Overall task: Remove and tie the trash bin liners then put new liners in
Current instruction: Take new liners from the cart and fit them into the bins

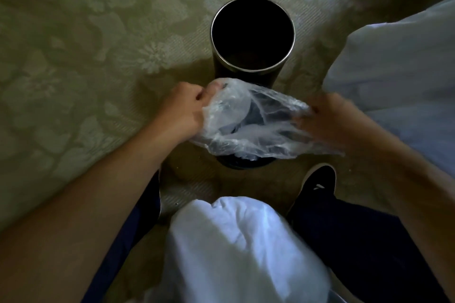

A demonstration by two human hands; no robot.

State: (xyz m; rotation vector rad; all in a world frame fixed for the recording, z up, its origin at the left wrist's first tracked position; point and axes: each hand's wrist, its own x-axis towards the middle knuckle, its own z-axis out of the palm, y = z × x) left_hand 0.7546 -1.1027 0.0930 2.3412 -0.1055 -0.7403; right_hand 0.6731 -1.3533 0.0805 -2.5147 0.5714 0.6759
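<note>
Floral carpet | left hand, right hand grip crinkly clear liner

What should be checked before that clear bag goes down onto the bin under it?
1. The left hand grips the clear liner: ok.
2. The right hand grips its other edge: cannot tell, blurred.
3. Liner mouth spread open: ok.
4. Liner above the near bin: ok.
5. Near bin empty inside: cannot tell, covered.
6. The far bin lined: not ok, bare rim.
</note>
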